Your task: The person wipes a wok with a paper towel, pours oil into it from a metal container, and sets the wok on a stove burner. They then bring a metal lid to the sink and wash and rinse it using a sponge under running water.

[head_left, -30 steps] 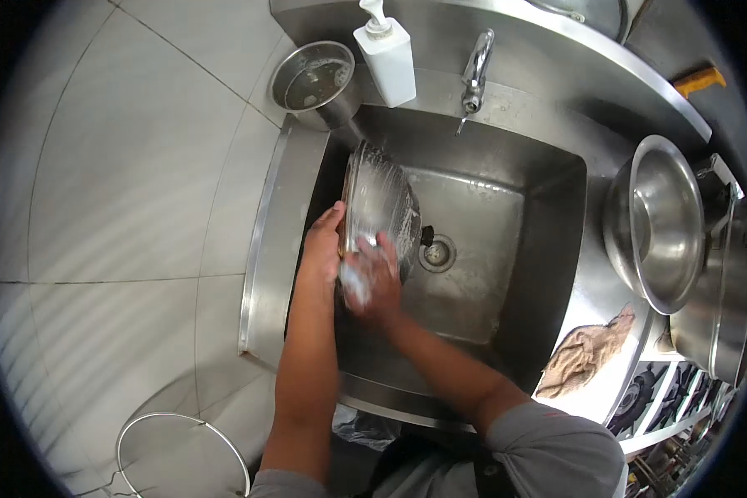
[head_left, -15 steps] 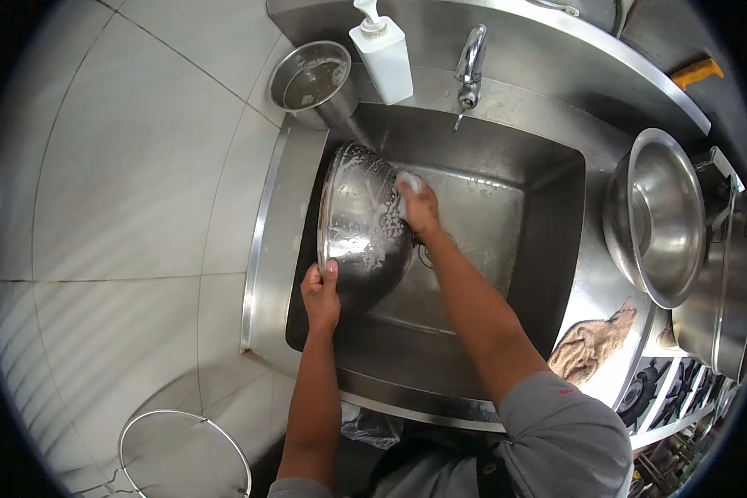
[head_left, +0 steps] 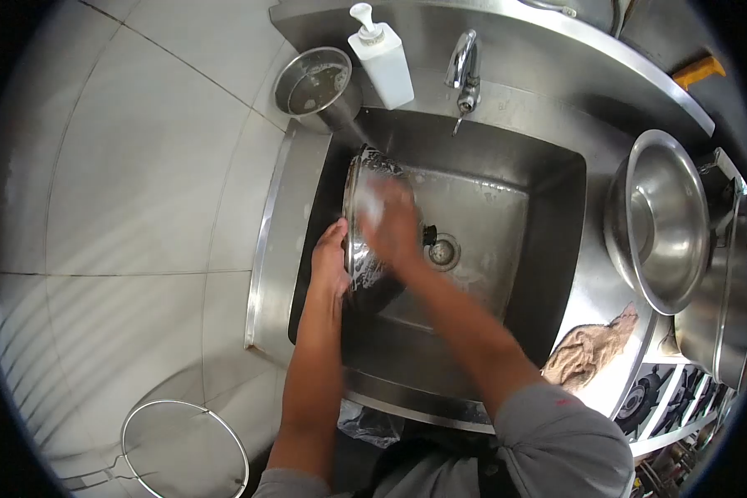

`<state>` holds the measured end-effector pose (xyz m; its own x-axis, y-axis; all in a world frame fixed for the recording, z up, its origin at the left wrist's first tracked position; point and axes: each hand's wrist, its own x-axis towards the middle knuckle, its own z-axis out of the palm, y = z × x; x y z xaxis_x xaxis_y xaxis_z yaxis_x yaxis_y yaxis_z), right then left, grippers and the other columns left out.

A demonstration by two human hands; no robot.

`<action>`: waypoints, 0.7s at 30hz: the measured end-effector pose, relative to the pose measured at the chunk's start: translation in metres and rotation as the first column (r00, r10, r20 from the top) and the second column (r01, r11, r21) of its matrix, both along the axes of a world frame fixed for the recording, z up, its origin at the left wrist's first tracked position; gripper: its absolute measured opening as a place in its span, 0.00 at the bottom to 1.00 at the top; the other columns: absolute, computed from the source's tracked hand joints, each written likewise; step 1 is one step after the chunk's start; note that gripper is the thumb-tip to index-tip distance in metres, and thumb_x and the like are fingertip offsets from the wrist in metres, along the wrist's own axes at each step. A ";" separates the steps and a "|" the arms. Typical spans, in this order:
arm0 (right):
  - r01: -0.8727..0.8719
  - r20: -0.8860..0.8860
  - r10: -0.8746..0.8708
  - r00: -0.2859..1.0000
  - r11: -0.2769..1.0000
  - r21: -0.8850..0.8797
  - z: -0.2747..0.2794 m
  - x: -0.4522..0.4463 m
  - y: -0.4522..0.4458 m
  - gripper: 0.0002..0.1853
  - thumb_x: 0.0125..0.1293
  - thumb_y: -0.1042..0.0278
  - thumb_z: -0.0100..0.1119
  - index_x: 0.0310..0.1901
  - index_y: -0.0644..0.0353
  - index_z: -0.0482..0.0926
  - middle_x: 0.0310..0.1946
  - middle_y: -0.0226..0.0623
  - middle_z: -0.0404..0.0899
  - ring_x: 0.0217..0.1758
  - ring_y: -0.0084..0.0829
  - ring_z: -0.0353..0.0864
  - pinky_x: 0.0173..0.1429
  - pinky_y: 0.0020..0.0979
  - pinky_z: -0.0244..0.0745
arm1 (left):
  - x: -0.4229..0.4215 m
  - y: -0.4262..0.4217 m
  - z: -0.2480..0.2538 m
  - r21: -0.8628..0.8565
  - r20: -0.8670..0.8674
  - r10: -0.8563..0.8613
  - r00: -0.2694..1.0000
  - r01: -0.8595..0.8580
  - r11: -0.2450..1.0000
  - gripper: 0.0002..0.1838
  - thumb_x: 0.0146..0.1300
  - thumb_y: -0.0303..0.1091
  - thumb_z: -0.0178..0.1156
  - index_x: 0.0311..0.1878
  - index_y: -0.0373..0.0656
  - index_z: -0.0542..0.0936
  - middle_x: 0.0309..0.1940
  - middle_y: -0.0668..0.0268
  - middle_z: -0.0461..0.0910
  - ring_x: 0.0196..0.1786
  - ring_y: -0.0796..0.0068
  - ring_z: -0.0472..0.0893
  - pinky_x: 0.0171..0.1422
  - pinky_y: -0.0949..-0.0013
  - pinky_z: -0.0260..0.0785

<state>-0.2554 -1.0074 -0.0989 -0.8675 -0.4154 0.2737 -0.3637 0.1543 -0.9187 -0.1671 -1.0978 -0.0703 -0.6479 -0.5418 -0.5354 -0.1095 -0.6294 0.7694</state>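
A soapy stainless steel bowl [head_left: 363,267] stands tipped on its side in the left part of the metal sink [head_left: 481,224]. With my left hand [head_left: 330,264] I hold it by its rim, fingers on the left edge. My right hand [head_left: 394,224] is smeared by motion and presses a white sponge [head_left: 373,207] to the bowl's outer side. White foam streaks the steel above and below that hand. Much of the bowl's wall is hidden behind my right hand and forearm. Right of the bowl, the sink drain [head_left: 442,251] shows.
Behind the sink are a tap [head_left: 466,70], a white pump bottle [head_left: 383,66] and a metal pot of cloudy liquid [head_left: 315,87]. On the right lie a large steel bowl [head_left: 660,220] and a brown cloth [head_left: 589,349]. A round strainer [head_left: 184,448] is at the lower left.
My right hand has swept left with the sponge, from the bowl's far side toward its rim. The bowl has shifted slightly right and turned, uncovering the drain. My left hand has moved up along the rim.
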 end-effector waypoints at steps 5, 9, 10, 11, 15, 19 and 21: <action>0.033 0.196 0.051 0.979 0.914 -0.405 -0.081 0.076 0.009 0.27 0.51 0.69 0.62 0.57 0.59 0.74 0.58 0.47 0.71 0.66 0.58 0.61 0.71 0.52 0.53 | -0.018 -0.008 -0.006 0.028 0.009 0.047 0.999 -0.047 0.999 0.15 0.69 0.40 0.54 0.47 0.37 0.77 0.39 0.63 0.80 0.41 0.71 0.80 0.44 0.68 0.75; 0.042 0.065 -0.050 0.997 0.992 0.117 0.004 -0.035 -0.021 0.23 0.52 0.68 0.62 0.52 0.59 0.77 0.54 0.48 0.74 0.62 0.55 0.67 0.68 0.49 0.59 | -0.010 -0.010 -0.003 -0.035 0.016 0.044 0.999 -0.043 0.998 0.15 0.68 0.40 0.55 0.49 0.37 0.77 0.41 0.63 0.80 0.42 0.70 0.79 0.49 0.67 0.73; -0.029 0.129 0.010 0.992 0.989 0.148 0.008 -0.044 -0.026 0.22 0.52 0.68 0.62 0.51 0.59 0.78 0.52 0.48 0.75 0.60 0.53 0.69 0.67 0.48 0.61 | -0.012 -0.011 -0.001 -0.044 -0.005 0.034 0.999 -0.034 0.998 0.15 0.68 0.40 0.56 0.49 0.37 0.77 0.42 0.63 0.80 0.42 0.70 0.79 0.50 0.66 0.72; 0.006 -0.038 -0.001 0.999 0.992 0.129 0.010 -0.018 -0.015 0.20 0.54 0.67 0.62 0.50 0.60 0.78 0.50 0.48 0.76 0.58 0.53 0.71 0.65 0.47 0.62 | -0.010 -0.024 -0.013 -0.001 0.032 0.039 0.999 -0.039 0.999 0.15 0.67 0.39 0.56 0.49 0.37 0.76 0.42 0.63 0.79 0.44 0.71 0.78 0.53 0.66 0.71; 0.253 -0.131 -0.239 0.962 0.963 0.098 -0.067 0.053 0.001 0.19 0.59 0.62 0.60 0.50 0.62 0.77 0.45 0.50 0.78 0.55 0.51 0.74 0.63 0.45 0.64 | -0.019 -0.022 0.001 -0.046 0.057 0.044 0.997 -0.041 0.998 0.15 0.67 0.41 0.57 0.46 0.39 0.77 0.39 0.64 0.79 0.41 0.71 0.78 0.46 0.66 0.71; 0.334 0.439 -0.335 0.833 0.939 0.084 -0.089 -0.046 -0.002 0.25 0.63 0.55 0.55 0.51 0.70 0.74 0.50 0.55 0.77 0.55 0.53 0.75 0.62 0.43 0.65 | 0.009 -0.021 -0.014 -0.861 0.362 0.051 0.931 0.313 0.400 0.25 0.66 0.55 0.55 0.33 0.37 0.74 0.23 0.68 0.73 0.28 0.73 0.71 0.37 0.68 0.65; 0.327 0.506 -0.378 0.776 0.926 0.191 -0.138 -0.087 -0.017 0.27 0.64 0.53 0.53 0.52 0.73 0.73 0.51 0.57 0.76 0.54 0.52 0.75 0.61 0.42 0.66 | 0.028 -0.007 -0.025 -0.833 0.375 0.046 0.926 0.315 0.455 0.26 0.67 0.54 0.55 0.31 0.35 0.74 0.22 0.68 0.70 0.28 0.75 0.68 0.35 0.67 0.63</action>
